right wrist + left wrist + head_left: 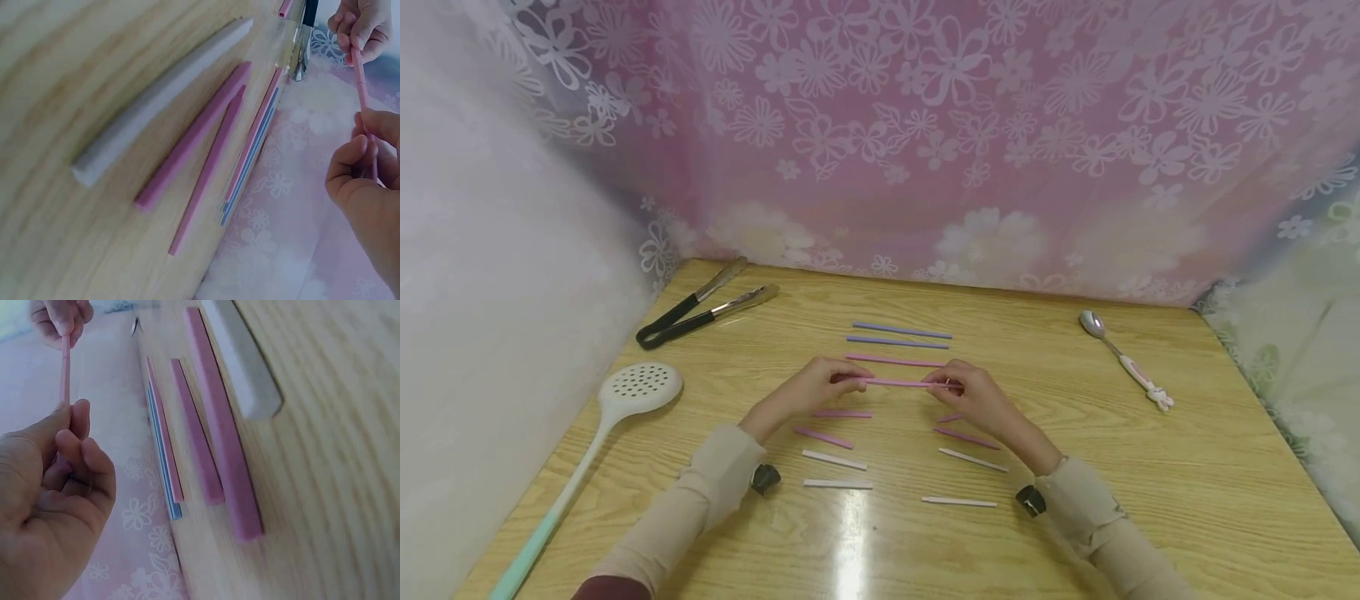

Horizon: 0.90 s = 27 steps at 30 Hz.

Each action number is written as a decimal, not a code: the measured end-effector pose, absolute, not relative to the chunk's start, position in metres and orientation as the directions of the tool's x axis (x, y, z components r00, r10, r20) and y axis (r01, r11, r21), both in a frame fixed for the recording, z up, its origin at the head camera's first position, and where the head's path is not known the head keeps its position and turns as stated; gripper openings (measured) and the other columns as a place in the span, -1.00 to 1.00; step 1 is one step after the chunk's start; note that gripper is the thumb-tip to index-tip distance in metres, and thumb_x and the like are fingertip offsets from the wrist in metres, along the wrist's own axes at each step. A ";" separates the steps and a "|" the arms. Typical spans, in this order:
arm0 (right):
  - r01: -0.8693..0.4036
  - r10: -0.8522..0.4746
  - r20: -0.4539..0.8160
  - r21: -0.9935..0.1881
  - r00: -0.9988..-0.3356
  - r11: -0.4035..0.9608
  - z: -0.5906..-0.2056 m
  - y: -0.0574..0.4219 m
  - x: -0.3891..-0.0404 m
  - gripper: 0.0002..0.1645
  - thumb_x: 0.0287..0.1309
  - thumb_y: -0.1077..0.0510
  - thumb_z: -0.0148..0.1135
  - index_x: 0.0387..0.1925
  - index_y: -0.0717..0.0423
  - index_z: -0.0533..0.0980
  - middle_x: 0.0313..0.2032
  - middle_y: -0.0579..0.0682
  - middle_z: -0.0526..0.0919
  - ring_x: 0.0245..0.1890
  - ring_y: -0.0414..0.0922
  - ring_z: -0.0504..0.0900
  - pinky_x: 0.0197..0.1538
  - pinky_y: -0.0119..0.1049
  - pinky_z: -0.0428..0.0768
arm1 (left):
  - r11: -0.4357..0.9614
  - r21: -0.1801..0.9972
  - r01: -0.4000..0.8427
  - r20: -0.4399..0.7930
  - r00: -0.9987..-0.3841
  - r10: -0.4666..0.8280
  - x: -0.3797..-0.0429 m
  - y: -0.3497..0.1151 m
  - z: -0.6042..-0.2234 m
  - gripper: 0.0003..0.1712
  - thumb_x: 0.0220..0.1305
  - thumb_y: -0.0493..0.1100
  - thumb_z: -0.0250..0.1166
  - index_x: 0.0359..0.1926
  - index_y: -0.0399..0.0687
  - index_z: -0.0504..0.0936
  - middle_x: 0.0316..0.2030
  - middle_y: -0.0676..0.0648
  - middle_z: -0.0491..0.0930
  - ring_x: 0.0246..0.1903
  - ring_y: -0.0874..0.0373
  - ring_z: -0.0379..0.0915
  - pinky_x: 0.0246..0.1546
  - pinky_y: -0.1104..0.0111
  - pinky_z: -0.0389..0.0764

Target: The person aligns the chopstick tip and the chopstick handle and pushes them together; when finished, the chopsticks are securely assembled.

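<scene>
Left hand [829, 387] and right hand [972, 393] at frame centre, both pinching one pink stick [897, 383], an end each, fingers curled. Stick is off the bench [1232, 492], roughly level across the frame; one piece or two, cannot tell.

Just above it in the frame: long pink stick [895, 361] lying flat, then two blue sticks [898, 342] side by side, near parallel, well apart from the hands.

Below the left hand, lower centre-left: two short pink sticks [824, 438], under them two white sticks [838, 484]. Below the right hand, lower centre-right: two purplish-pink sticks [966, 439], upper one partly behind the hand, then two pale sticks [959, 502], set apart. Wrist views show the held stick stretched between both hands.

Tongs [692, 325] upper left of the bench, arms spread. Skimmer [580, 468] along the left edge, perforated head up, green handle running to the bottom. Spoon [1131, 367] right side, bowl up-left, rabbit-ended handle. Pink floral cloth [880, 167] fills the top.
</scene>
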State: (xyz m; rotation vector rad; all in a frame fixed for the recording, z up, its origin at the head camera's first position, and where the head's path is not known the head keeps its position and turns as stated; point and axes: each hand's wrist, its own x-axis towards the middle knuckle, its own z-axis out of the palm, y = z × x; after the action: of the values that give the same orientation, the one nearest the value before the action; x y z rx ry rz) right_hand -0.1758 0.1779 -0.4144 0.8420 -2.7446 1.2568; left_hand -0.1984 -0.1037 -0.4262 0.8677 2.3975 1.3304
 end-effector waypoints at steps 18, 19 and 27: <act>-0.681 -0.458 0.509 -0.604 -0.729 0.413 -0.409 0.175 -0.164 -0.86 0.05 0.48 0.26 -0.31 0.30 0.61 -0.42 0.00 0.53 -0.54 -0.36 0.29 -0.55 -0.48 0.34 | 0.339 0.797 0.500 0.242 -0.779 0.578 -0.187 -0.099 -0.422 -0.70 0.34 -0.20 0.17 -0.02 -0.28 0.63 -0.19 -0.17 0.70 -0.32 -0.06 0.62 -0.41 0.47 0.53; -0.689 -0.460 0.516 -0.597 -0.722 0.412 -0.409 0.174 -0.164 -0.85 0.05 0.49 0.26 -0.31 0.31 0.61 -0.41 0.00 0.53 -0.55 -0.35 0.29 -0.55 -0.48 0.34 | 0.337 0.799 0.497 0.242 -0.781 0.576 -0.187 -0.099 -0.422 -0.70 0.33 -0.20 0.17 -0.02 -0.29 0.64 -0.20 -0.17 0.70 -0.31 -0.07 0.62 -0.41 0.46 0.54; -0.681 -0.475 0.493 -0.594 -0.729 0.429 -0.412 0.173 -0.163 -0.87 0.08 0.47 0.24 -0.29 0.32 0.60 -0.40 0.02 0.52 -0.54 -0.33 0.29 -0.54 -0.47 0.35 | 0.335 0.790 0.514 0.256 -0.772 0.581 -0.184 -0.098 -0.424 -0.73 0.31 -0.28 0.18 -0.06 -0.37 0.62 -0.23 -0.22 0.69 -0.35 -0.10 0.63 -0.37 0.36 0.63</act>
State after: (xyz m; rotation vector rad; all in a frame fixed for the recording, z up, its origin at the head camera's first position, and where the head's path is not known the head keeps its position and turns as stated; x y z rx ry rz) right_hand -0.1630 0.1729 -0.4117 1.0063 -2.4335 1.1868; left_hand -0.1842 -0.0977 -0.4241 1.0307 2.5075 1.4406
